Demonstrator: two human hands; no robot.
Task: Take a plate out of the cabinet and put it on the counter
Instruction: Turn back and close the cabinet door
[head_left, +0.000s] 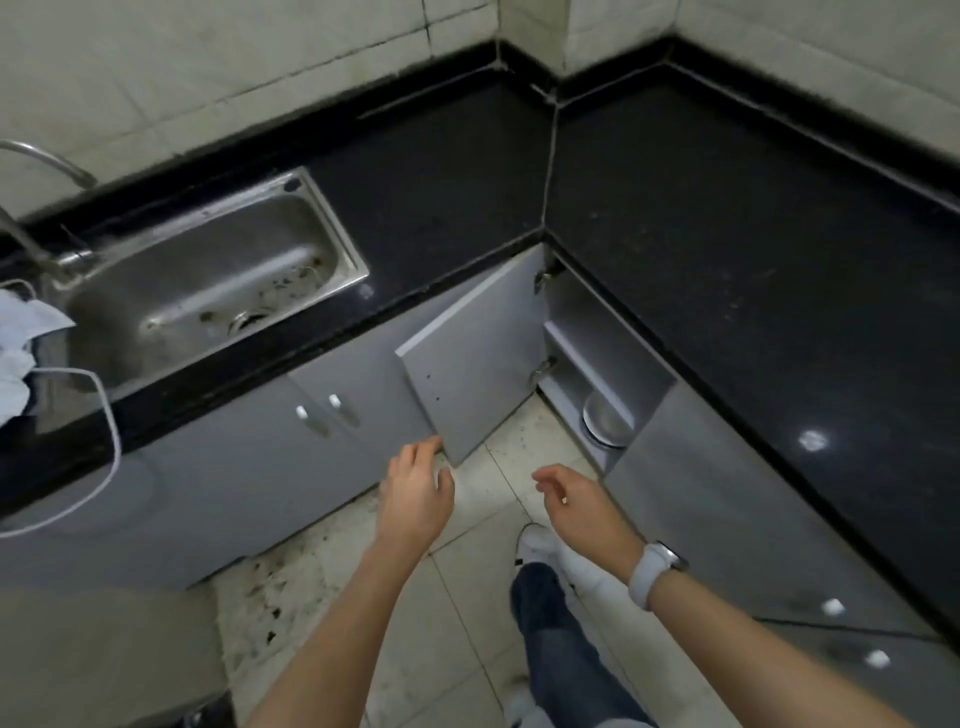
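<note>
Stainless steel sink (208, 280) sits recessed in black stone worktop (727, 249) at left. Left hand (415, 493), fingers spread, touches grey cabinet door (478, 358), swung open. Right hand (576, 499) hangs open, empty. Round metallic plate (605, 421) lies on lower cabinet shelf (563, 400).

no readable text, labels or numbers

Two bare forearms enter the frame from 6 o'clock, without sleeves. The left hand (415, 493) carries no accessories. The right hand (576, 501) has a white wristband (649, 571) with a rounded, watch-type body at its wrist. Below, at 6 o'clock: dark blue trousers (566, 654) and a white shoe (540, 545).
</note>
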